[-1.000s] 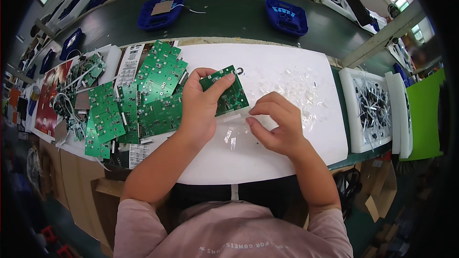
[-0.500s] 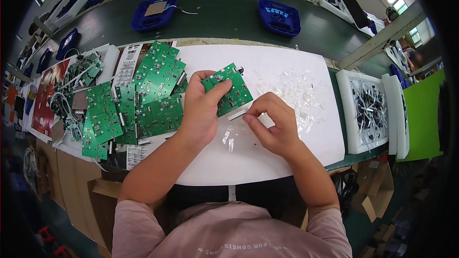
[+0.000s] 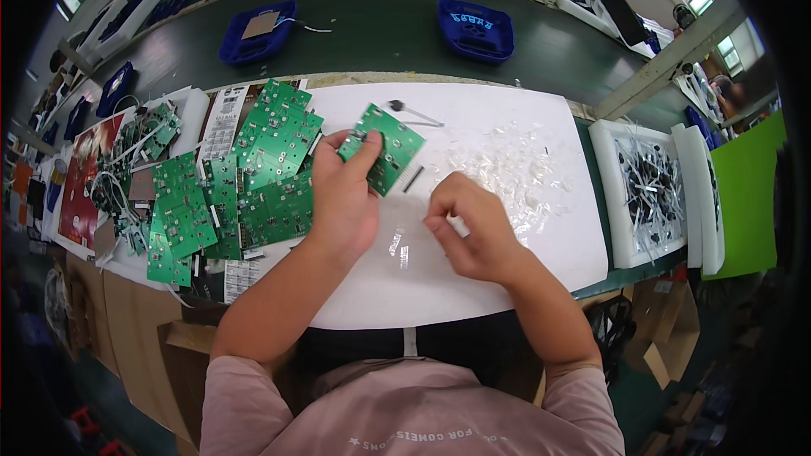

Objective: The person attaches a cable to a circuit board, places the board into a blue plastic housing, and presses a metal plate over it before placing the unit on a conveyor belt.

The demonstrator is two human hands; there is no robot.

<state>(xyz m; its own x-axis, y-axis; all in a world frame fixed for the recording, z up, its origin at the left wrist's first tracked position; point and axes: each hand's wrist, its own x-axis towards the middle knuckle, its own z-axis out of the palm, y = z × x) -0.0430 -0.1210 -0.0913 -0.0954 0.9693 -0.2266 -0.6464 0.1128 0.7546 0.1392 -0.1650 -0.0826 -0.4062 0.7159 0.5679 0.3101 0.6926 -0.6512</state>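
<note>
While a stack of green boards [image 3: 274,142] is lying at the left hand's [image 3: 342,190] 10 o'clock, that hand's fingers are gripping a single circuit board [image 3: 390,156]. Along this board's 4 o'clock edge a dark connector strip [image 3: 413,179] is running, its long axis pointing 1 to 7 o'clock. Board and strip are lying toward 11 o'clock from the right hand's [image 3: 473,226] curled fingers, whose contents cannot be told; the left hand is being nearer the board. Clear scraps [image 3: 528,181] are spreading at the right hand's 1 o'clock. Relative to half a second earlier, the right fingers are standing apart from the strip, and a black-ended cable [image 3: 397,106] is showing more fully.
</note>
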